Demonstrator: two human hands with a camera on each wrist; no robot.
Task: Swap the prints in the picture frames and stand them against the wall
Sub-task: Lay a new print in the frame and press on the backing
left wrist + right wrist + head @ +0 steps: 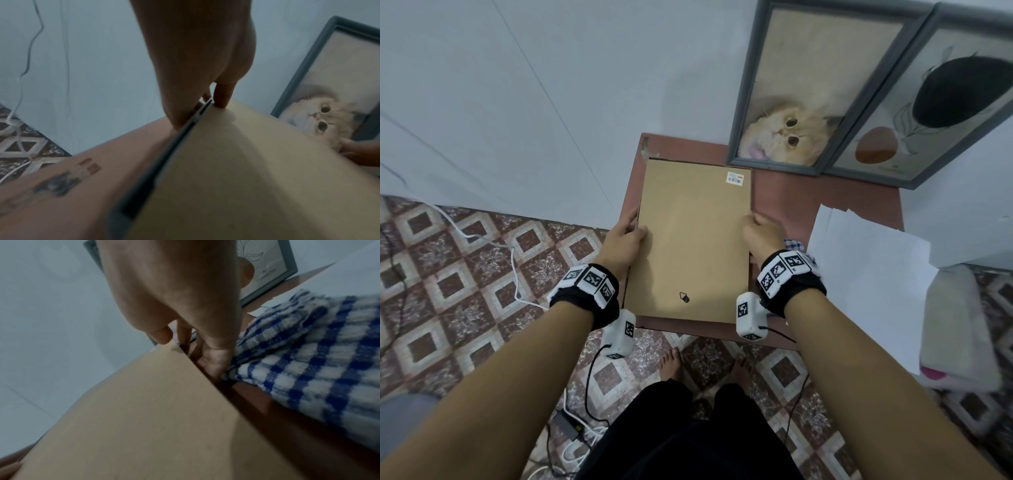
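A picture frame lies face down on the small red-brown table (825,202), its tan backing board (691,240) up, with a barcode sticker and a small black hanger. My left hand (625,236) grips its left edge, thumb on the board (246,170), fingers under the dark frame rim (185,129). My right hand (760,233) grips the right edge (195,363) the same way. Two grey frames stand against the wall: a cat print (801,102) and an abstract leaf print (935,113).
White paper sheets (866,274) cover the table's right side, with a blue checked cloth (308,345) beside my right hand. A white cushion (959,329) lies farther right. Cables (510,260) and a power adapter lie on the patterned floor tiles, near my bare feet.
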